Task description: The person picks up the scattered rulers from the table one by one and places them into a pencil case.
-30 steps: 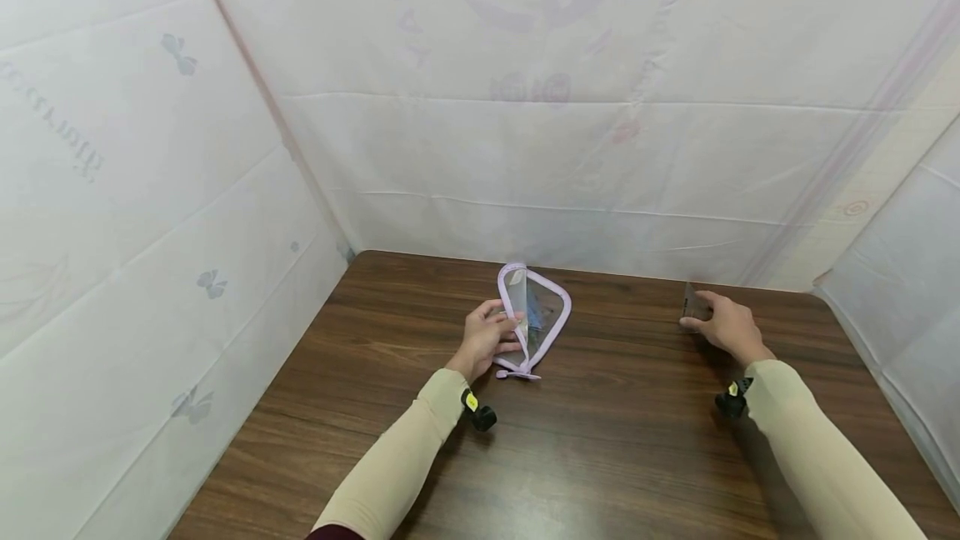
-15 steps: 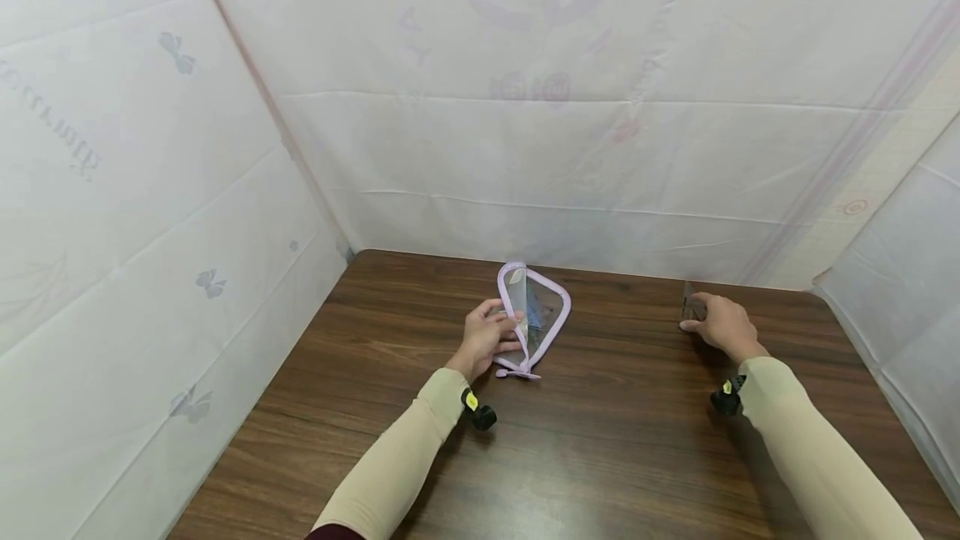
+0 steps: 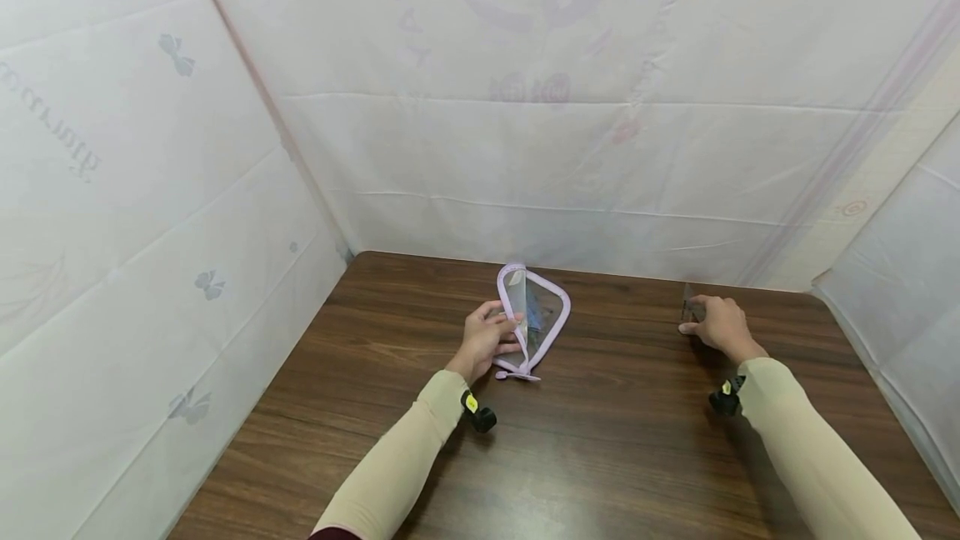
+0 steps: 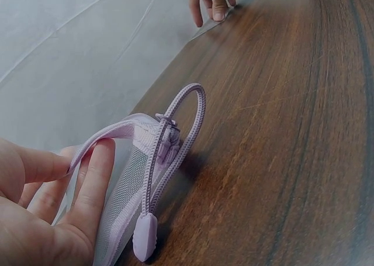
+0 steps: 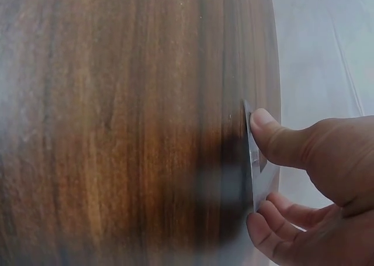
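My left hand (image 3: 486, 338) pinches the lilac rim of a see-through mesh zip pouch (image 3: 551, 319), holding its mouth apart. Something blue and greenish shows inside the pouch, too unclear to name. In the left wrist view, the zipper's lilac cord pull (image 4: 198, 111) hangs at the pouch's corner, over the wood. Away to the right, my right hand (image 3: 723, 325) grips a thin clear plastic set square (image 3: 686, 307) with dark markings, between thumb and fingers. The set square stands on edge near the table's back; in the right wrist view it (image 5: 252, 161) is almost edge-on.
The brown wooden table (image 3: 585, 457) ends at the back against a white printed sheet (image 3: 465, 148). More sheeting walls the left and right sides. A black wrist camera (image 3: 480, 417) sits on each wrist.
My right hand and the set square have shifted very slightly left. My left hand and the pouch have stayed in place.
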Tool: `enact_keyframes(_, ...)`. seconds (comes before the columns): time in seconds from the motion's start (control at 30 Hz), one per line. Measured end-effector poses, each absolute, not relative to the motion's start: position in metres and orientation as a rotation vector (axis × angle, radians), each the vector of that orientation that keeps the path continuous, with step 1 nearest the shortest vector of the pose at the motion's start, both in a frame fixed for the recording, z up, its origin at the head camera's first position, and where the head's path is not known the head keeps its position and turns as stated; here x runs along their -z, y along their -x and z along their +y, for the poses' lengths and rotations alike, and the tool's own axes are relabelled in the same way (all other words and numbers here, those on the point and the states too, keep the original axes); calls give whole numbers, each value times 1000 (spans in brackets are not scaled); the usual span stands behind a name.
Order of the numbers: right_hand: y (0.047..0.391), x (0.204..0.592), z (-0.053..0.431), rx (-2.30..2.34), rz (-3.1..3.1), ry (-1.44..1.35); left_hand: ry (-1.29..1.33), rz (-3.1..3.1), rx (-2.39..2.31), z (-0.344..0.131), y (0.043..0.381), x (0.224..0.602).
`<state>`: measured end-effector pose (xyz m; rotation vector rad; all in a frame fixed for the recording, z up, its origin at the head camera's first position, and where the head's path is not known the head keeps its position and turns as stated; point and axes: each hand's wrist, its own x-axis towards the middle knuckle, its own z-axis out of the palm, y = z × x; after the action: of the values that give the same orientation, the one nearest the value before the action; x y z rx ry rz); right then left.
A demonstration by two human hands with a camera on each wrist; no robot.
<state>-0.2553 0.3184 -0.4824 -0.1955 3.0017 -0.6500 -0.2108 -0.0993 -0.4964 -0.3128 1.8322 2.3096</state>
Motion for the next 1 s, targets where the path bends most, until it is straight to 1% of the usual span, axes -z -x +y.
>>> enact_keyframes(0.7, 261, 467, 327, 701, 2826, 145, 317, 1844, -2316, -98, 209, 494)
enact_keyframes(1.0, 259, 464, 335, 752, 2856, 236, 319, 1843, -2312, -97, 209, 495)
